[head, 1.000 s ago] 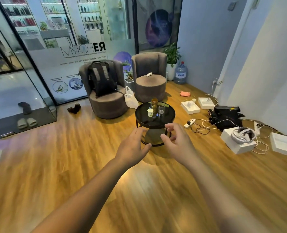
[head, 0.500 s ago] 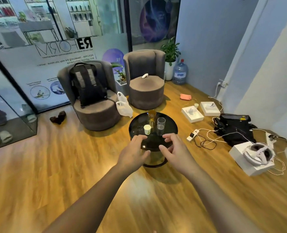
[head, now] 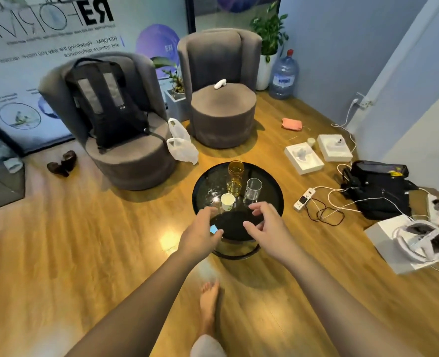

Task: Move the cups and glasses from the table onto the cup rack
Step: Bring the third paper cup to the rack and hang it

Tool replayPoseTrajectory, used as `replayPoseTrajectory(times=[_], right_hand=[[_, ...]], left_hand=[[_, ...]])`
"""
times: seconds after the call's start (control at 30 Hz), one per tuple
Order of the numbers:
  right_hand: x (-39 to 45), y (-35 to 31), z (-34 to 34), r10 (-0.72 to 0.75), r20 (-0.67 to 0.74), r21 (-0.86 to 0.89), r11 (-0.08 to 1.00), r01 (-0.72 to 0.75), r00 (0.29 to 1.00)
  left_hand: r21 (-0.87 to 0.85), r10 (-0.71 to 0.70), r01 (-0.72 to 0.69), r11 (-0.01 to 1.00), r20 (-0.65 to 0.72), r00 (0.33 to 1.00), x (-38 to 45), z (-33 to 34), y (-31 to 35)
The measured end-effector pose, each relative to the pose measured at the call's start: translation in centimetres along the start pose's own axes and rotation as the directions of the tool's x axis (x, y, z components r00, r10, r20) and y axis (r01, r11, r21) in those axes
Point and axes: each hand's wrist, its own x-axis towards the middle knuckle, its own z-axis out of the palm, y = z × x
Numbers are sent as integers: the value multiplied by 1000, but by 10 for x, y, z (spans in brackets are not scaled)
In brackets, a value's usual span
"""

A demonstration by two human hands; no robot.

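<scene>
- Cups and glasses all stand on the round black table; none has left it, so you have the whole job in front of you.
- The white paper cup sits nearest you, toward the table's near left; just behind it stand two amber glasses, one behind the other, though the view is too blurred to say whether they touch; the clear tumbler stands to their right, close beside them.
- Your left hand reaches out over the table's near edge, fingers loosely spread and gripping nothing; a small blue thing shows at its thumb, too small for you to name.
- Your right hand hovers over the near right of the table top, thumb and fingers apart in a loose curve, holding nothing; its fingertips lie near the foot of the clear tumbler but do not touch it.
- No cup rack shows anywhere in this view; you will likely have to turn or walk to find it once you have a glass in hand.
- Judging by how things lie, you are at the first reach: four vessels to lift and carry, none done; the paper cup and clear tumbler look the easiest first picks.
</scene>
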Motion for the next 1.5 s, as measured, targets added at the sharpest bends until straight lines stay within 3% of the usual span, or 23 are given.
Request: replayPoseTrajectory(times=[0.3, 0.43, 0.67, 0.87, 1.13, 1.3, 1.5], right_hand=[[168, 41, 56, 223, 81, 9, 974, -225, 971], [224, 76, 83, 318, 67, 10, 948, -319, 946], [291, 147, 144, 356, 120, -22, 934, -356, 927], [332, 198, 192, 359, 149, -69, 933, -353, 921], [358, 239, 229, 384, 214, -110, 923, -368, 898], [359, 241, 230, 366, 207, -74, 931, -358, 907], [351, 208, 192, 343, 168, 30, 935, -353, 924]], left_hand=[[-18, -106, 113, 993, 213, 971, 190, 32, -64], [42, -107, 98, 994, 304, 947, 256, 58, -88], [72, -152, 135, 988, 383, 911, 330, 124, -129], [111, -185, 152, 982, 412, 892, 366, 179, -166], [53, -107, 94, 994, 430, 897, 389, 223, -188], [66, -101, 81, 995, 429, 897, 393, 225, -185], [-70, -49, 89, 994, 448, 893, 386, 189, -159]])
